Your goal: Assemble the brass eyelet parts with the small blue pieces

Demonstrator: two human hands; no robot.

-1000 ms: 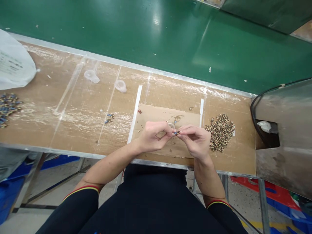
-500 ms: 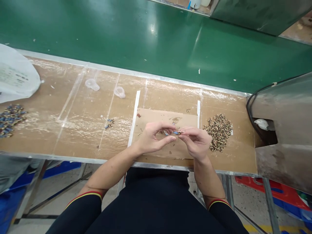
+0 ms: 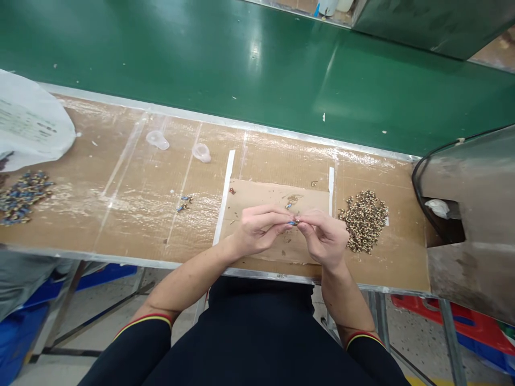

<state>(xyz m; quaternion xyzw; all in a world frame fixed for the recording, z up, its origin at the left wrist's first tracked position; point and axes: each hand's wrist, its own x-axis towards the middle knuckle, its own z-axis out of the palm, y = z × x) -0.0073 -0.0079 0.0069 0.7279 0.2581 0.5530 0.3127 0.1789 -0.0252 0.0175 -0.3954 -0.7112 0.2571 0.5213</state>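
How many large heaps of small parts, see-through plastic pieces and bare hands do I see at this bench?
2 large heaps of small parts
2 see-through plastic pieces
2 bare hands
Total: 6

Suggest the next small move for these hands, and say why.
Perhaps a slight, gentle turn of the small blue-and-gold piece: the left hand and right hand appear to pinch it from opposite sides, and they hide much of it, so its fit cannot be judged.
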